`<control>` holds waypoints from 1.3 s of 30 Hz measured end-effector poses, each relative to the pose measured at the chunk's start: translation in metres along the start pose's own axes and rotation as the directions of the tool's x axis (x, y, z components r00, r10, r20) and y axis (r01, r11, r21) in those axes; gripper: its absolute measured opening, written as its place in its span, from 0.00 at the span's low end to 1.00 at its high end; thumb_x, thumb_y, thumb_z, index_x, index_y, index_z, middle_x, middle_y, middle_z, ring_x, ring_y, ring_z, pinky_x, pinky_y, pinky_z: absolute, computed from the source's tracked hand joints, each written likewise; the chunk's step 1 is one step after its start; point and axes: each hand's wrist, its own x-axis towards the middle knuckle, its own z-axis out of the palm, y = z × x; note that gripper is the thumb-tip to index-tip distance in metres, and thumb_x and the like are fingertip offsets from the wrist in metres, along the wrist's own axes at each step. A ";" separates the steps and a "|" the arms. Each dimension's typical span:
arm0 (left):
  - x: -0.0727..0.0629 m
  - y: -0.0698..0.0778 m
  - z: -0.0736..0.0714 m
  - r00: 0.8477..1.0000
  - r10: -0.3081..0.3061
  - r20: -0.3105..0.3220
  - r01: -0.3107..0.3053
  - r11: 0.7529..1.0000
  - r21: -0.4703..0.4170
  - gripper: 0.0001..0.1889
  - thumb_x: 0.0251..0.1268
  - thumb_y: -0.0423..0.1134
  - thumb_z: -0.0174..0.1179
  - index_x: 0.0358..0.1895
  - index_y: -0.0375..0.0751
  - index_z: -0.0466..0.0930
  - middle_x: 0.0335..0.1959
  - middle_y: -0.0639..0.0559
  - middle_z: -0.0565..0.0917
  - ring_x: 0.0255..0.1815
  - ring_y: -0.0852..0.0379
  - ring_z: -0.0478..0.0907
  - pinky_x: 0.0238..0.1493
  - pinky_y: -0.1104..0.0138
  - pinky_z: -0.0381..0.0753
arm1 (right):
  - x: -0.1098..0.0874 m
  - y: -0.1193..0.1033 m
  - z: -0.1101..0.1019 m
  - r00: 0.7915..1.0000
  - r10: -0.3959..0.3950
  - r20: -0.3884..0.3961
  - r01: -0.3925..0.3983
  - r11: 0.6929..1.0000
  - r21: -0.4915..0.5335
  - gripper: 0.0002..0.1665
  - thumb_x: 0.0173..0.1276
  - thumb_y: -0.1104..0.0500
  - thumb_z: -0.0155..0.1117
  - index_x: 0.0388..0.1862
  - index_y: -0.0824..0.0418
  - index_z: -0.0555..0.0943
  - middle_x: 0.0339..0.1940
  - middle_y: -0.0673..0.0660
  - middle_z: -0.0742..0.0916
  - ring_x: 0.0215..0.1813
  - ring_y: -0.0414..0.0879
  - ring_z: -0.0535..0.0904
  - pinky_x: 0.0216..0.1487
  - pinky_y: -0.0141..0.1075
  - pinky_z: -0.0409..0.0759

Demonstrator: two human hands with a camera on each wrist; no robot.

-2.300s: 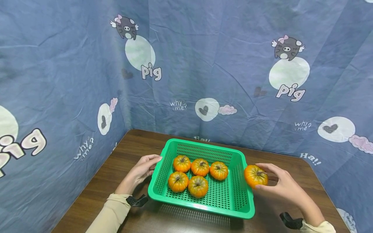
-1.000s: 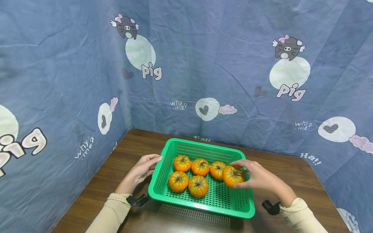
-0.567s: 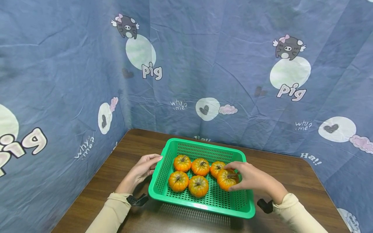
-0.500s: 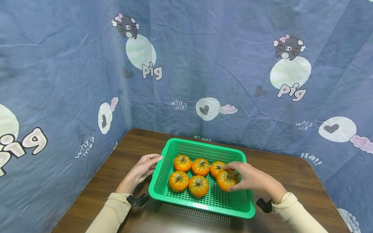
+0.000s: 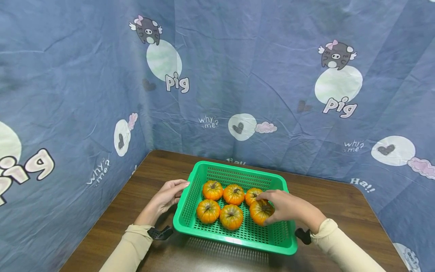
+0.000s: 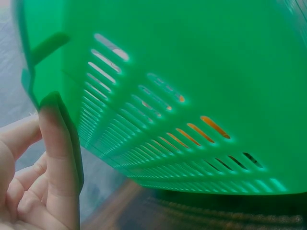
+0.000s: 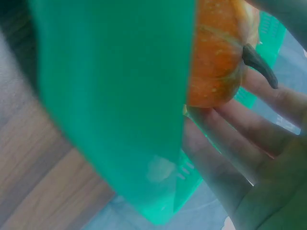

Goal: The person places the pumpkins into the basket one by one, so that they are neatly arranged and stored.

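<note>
In the head view, a green plastic basket (image 5: 238,241) holds several small orange pumpkins in two rows. My left hand (image 5: 166,194) grips the basket's left rim, thumb on top; the left wrist view shows its fingers (image 6: 57,153) curled against the outer wall (image 6: 201,67). Inside the basket, at the right end of the front row, my right hand (image 5: 289,207) holds a pumpkin (image 5: 259,214) between thumb and fingers. The right wrist view shows this pumpkin's (image 7: 216,62) dark stem and the fingers below it. A back-row pumpkin (image 5: 253,194) is partly hidden behind my fingers.
The basket stands on a brown wooden table (image 5: 163,166). Blue cloth (image 5: 217,75) printed with cartoon pigs hangs behind the table and along its left side. The basket's right wall stands between my right wrist and the pumpkins.
My right hand has carried the pumpkin from outside the basket's right rim leftward and down into the basket, beside the front row. My left hand and the basket have stayed put.
</note>
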 end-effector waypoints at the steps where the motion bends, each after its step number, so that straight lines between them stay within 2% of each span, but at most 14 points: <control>1: 0.000 0.000 0.000 1.000 0.001 0.000 -0.001 1.000 0.000 0.15 0.81 0.43 0.56 0.57 0.36 0.78 0.38 0.56 0.90 0.37 0.63 0.89 0.39 0.70 0.91 | 0.001 -0.001 0.000 1.000 -0.004 0.002 0.004 1.000 -0.008 0.43 0.56 0.42 0.83 0.66 0.58 0.80 0.65 0.58 0.84 0.62 0.55 0.82 0.55 0.47 0.86; 6: -0.001 0.000 0.000 1.000 0.008 0.003 -0.008 1.000 -0.003 0.15 0.81 0.43 0.56 0.58 0.35 0.78 0.39 0.56 0.90 0.38 0.63 0.89 0.40 0.70 0.91 | 0.006 -0.006 0.000 0.999 0.000 0.034 0.001 1.000 -0.014 0.42 0.55 0.43 0.83 0.66 0.57 0.80 0.65 0.56 0.84 0.60 0.53 0.83 0.54 0.47 0.86; 15: 0.000 0.001 0.001 1.000 0.007 0.009 -0.007 1.000 -0.007 0.14 0.81 0.42 0.56 0.57 0.35 0.78 0.39 0.56 0.90 0.38 0.63 0.89 0.40 0.69 0.91 | 0.015 -0.017 0.001 0.994 0.059 0.092 -0.054 0.997 -0.050 0.42 0.54 0.46 0.85 0.67 0.55 0.80 0.70 0.60 0.81 0.64 0.58 0.81 0.60 0.53 0.85; 20: -0.001 0.002 0.001 1.000 0.007 0.001 -0.007 1.000 -0.004 0.14 0.81 0.42 0.56 0.57 0.36 0.78 0.38 0.56 0.90 0.37 0.64 0.89 0.38 0.70 0.91 | 0.021 -0.022 0.003 0.994 0.065 0.086 -0.057 0.994 -0.093 0.39 0.53 0.48 0.86 0.63 0.56 0.82 0.66 0.58 0.82 0.58 0.54 0.84 0.56 0.48 0.87; 26: -0.001 0.000 0.001 1.000 0.000 0.000 0.000 1.000 0.005 0.15 0.81 0.43 0.56 0.58 0.35 0.77 0.38 0.57 0.90 0.36 0.64 0.88 0.38 0.70 0.90 | 0.026 -0.025 0.010 0.993 0.047 0.106 -0.035 0.994 -0.106 0.35 0.52 0.50 0.86 0.58 0.57 0.84 0.56 0.53 0.83 0.48 0.46 0.84 0.48 0.39 0.86; 32: 0.000 0.001 0.001 1.000 0.000 -0.005 0.000 1.000 0.015 0.15 0.81 0.43 0.56 0.57 0.36 0.78 0.38 0.56 0.90 0.37 0.63 0.89 0.39 0.70 0.91 | 0.030 -0.028 0.013 0.990 0.070 0.119 -0.050 0.986 -0.160 0.37 0.49 0.49 0.87 0.59 0.54 0.84 0.56 0.51 0.84 0.49 0.44 0.83 0.51 0.41 0.86; 39: -0.001 0.002 0.001 1.000 0.000 -0.009 0.000 1.000 0.015 0.17 0.81 0.44 0.56 0.59 0.33 0.76 0.39 0.56 0.90 0.37 0.63 0.89 0.39 0.70 0.91 | 0.034 -0.031 0.018 0.982 0.113 0.151 -0.075 0.970 -0.233 0.35 0.47 0.47 0.88 0.55 0.50 0.85 0.50 0.47 0.84 0.44 0.40 0.81 0.46 0.38 0.86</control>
